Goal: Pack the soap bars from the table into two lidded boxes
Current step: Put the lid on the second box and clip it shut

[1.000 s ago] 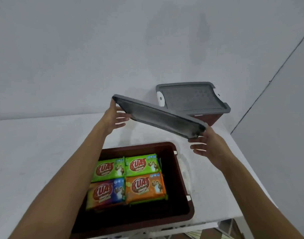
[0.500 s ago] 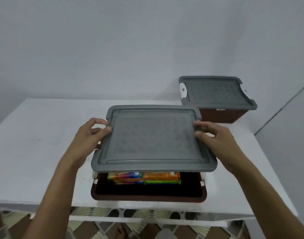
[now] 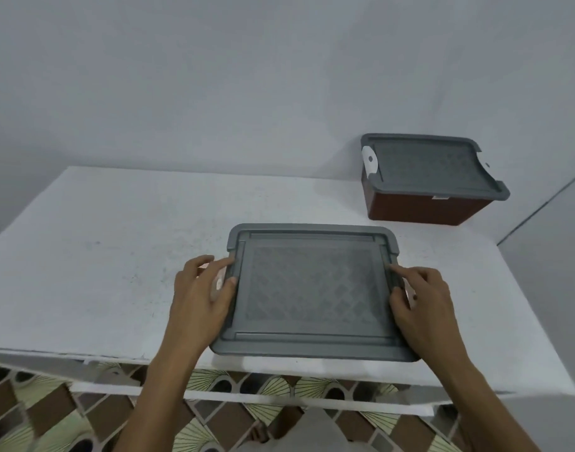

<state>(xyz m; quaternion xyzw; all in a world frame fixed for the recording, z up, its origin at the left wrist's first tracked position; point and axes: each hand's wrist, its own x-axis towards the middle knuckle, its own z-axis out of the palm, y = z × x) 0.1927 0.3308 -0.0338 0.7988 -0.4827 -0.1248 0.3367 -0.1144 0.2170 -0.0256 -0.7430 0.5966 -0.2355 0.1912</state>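
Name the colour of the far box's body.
Far box: reddish brown, best in the head view.

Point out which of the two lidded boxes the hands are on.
The near box at the front edge of the table: the left hand and right hand grip the short sides of its grey lid. The far box by the wall stands untouched.

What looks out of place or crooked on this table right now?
Nothing is spilled or damaged. The lid lies flat, left hand and right hand gripping its sides. It does sit very near the table front edge. The back box is closed and straight.
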